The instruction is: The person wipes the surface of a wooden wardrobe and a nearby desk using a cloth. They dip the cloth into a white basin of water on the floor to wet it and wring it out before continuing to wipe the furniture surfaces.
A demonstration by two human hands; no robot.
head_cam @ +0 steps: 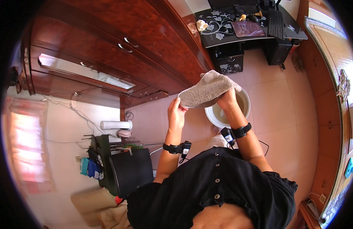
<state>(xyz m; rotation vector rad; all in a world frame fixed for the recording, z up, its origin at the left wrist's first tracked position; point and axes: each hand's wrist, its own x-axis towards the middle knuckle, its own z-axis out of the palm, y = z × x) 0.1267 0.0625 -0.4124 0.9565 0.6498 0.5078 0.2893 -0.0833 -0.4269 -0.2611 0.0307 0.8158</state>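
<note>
A grey-brown towelling cloth (206, 90) is held up in front of me, stretched between both hands. My left hand (177, 111) pinches its left edge, thumb on top. My right hand (227, 98) grips its right side from below, with part of the fingers hidden by the cloth. Beneath the cloth and my right forearm stands a round white bucket (245, 100) on the floor, with cloudy water (218, 114) in it. The cloth covers part of the bucket's rim.
Dark red wooden wardrobes (108, 43) stand at the upper left. A black desk (216, 28) with a keyboard (275, 25) and mouse pad (248, 28) is ahead. Wooden cabinets (328, 108) line the right side. A black chair (132, 171) stands at the lower left.
</note>
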